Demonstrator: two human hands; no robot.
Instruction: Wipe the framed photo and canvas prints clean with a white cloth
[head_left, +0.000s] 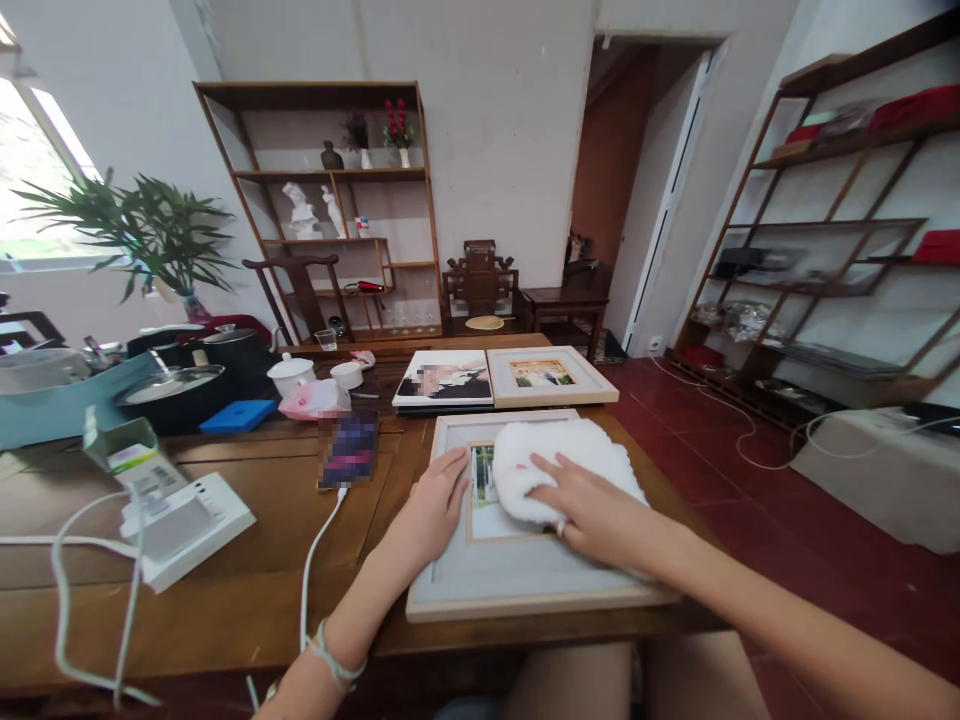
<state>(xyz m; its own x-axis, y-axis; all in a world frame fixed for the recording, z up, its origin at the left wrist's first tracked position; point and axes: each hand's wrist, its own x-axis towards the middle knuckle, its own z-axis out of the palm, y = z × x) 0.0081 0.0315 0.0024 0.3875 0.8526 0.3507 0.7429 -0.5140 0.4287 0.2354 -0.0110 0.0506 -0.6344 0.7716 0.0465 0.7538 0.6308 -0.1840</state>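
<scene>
Where right fingers (551, 474) press, fluffy cloth (592, 450) overlaps a rectangular frame (517, 604).

No word, brand or number can be read with certainty in my view, though printed marks show on several things. On the table to my left, the open green-and-white cardboard carton (139, 465) bears a pale panel with dark lines resembling a barcode and fine print too small for me to make out. Beside it, the flat white rectangular box (234, 508) carries small dark marks, likewise illegible. On the dark rectangular phone (349, 450), coarse blocks blur the screen. On the wooden shelf, I see a small white container with coloured patches (363, 227), too small to read.
</scene>
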